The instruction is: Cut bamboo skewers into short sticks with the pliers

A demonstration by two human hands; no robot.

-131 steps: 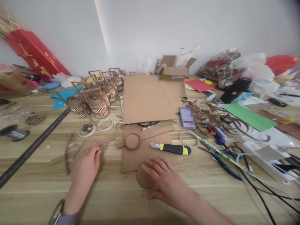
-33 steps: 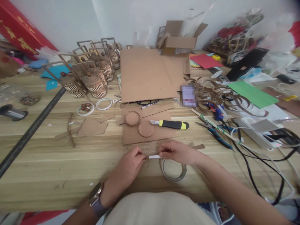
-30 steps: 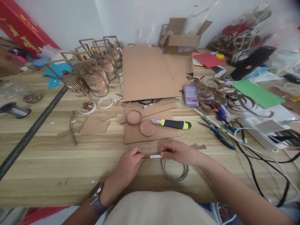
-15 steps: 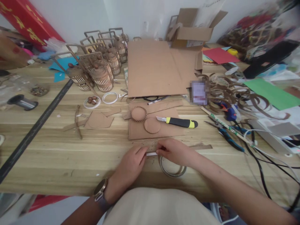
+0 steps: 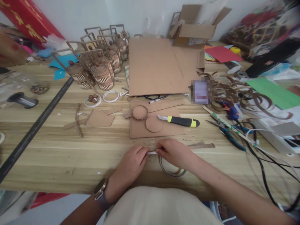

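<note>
Close to the table's front edge, my left hand (image 5: 134, 159) pinches one end of a narrow strip (image 5: 152, 153) that shows a white face. My right hand (image 5: 173, 153) pinches the same strip a short way along, fingertips closed. Under the right hand hangs a loose coil of thin band (image 5: 172, 173); whether it joins the strip is hidden by the fingers. Just beyond the hands lies a cardboard sheet (image 5: 137, 133) bearing a round cardboard disc (image 5: 153, 124), a ring with a beaded-looking edge (image 5: 140, 120) and a yellow-black utility knife (image 5: 181, 121).
Several lidded, handled bamboo baskets (image 5: 102, 76) stand at the back left. A big cardboard sheet (image 5: 152, 67) lies behind the knife. At right are pliers (image 5: 231, 136), a glue gun (image 5: 232, 112), curled brown strips (image 5: 225, 90) and cables. A dark ruler-like strip (image 5: 35, 131) crosses the left side.
The camera view has shifted slightly. Both hands stay in nearly the same place with the strip between them, and its white face now looks narrower.
</note>
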